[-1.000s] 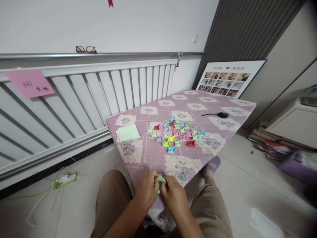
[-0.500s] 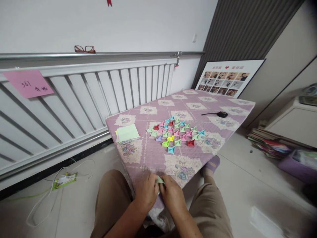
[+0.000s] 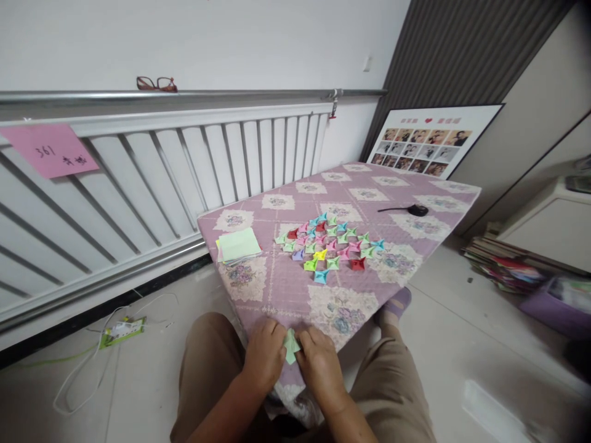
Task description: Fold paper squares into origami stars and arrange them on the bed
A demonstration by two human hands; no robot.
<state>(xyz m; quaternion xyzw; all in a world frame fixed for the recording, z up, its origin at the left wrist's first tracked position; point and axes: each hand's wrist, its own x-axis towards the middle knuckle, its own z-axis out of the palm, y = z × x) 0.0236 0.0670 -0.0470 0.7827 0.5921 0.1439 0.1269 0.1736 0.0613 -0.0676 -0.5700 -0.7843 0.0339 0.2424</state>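
Observation:
A small piece of light green folded paper lies between my two hands at the near corner of the table. My left hand pinches its left edge, fingers bent. On the opposite edge my right hand grips it with curled fingers. The fingertips partly hide the paper's sides. Farther up the cloth stand several small folded paper shapes in green, blue, pink, red, yellow and purple, set in slanting rows. To their left is a stack of square paper sheets, light green on top.
A flowered purple tablecloth covers the table. Toward the far right lies a black object with a thin handle. Behind the table runs a white radiator; a photo board leans beyond the far end. A power strip lies on the floor.
My hands have moved slightly apart, and more of the green folded paper shows between them, now with a pointed lower end. The camera view has shifted a little.

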